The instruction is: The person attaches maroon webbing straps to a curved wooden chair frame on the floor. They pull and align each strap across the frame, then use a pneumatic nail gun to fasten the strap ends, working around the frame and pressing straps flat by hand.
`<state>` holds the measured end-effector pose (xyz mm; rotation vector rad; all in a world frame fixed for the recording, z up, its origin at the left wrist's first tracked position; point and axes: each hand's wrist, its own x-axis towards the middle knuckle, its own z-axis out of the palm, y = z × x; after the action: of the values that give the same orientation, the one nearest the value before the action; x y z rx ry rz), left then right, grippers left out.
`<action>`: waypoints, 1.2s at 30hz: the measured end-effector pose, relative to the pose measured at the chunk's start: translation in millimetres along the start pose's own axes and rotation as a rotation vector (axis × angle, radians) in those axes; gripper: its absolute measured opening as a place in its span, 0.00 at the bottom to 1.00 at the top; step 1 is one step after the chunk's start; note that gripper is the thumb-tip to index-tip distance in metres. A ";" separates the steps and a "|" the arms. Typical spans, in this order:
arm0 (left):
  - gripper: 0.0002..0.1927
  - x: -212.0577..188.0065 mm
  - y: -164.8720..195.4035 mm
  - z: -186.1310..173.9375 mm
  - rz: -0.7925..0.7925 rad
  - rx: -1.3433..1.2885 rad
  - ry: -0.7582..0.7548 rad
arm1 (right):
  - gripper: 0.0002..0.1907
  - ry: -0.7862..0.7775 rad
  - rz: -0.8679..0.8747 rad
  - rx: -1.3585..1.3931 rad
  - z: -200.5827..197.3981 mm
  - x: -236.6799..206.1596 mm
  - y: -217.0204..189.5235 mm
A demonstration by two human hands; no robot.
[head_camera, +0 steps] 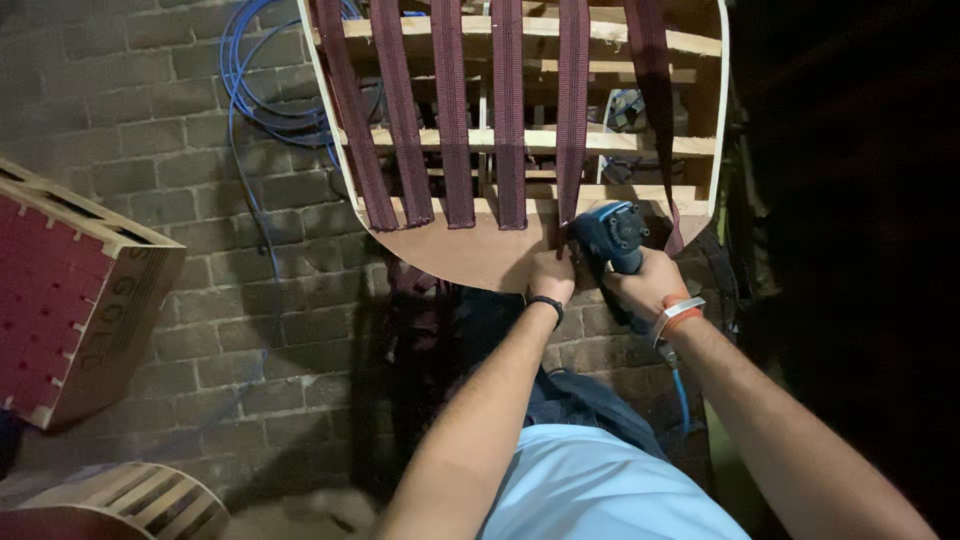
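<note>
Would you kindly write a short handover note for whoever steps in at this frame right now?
Left hand: pressing the lower end of the fourth webbing strap against the plywood edge of the wooden seat frame.
Right hand: grip closed on the blue pneumatic stapler, nose at that strap end; its blue air hose lies coiled on the brick floor.
Done: three straps to the left already lie flat with ends on the plywood.
Left: the fourth strap's end is under the tool; the fifth strap, far right, hangs loose at the bottom. No staples can be made out.
</note>
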<state>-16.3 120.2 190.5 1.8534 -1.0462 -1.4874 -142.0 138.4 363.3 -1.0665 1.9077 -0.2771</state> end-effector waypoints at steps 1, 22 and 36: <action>0.23 -0.1 -1.3 -0.6 -0.001 -0.019 0.005 | 0.13 0.035 -0.102 -0.066 -0.1 0.9 -0.8; 0.28 -34.3 -26.9 -10.7 -0.434 -0.676 -0.294 | 0.19 0.074 -0.207 -0.177 4.2 -4.7 -21.3; 0.24 -25.1 -25.7 -26.6 -0.054 -0.065 -0.159 | 0.20 0.019 -0.254 -0.168 13.4 -5.8 -20.1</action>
<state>13.3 153.7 190.4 1.7546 -1.0134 -1.7033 -118.8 133.7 370.5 -1.4274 1.8365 -0.2732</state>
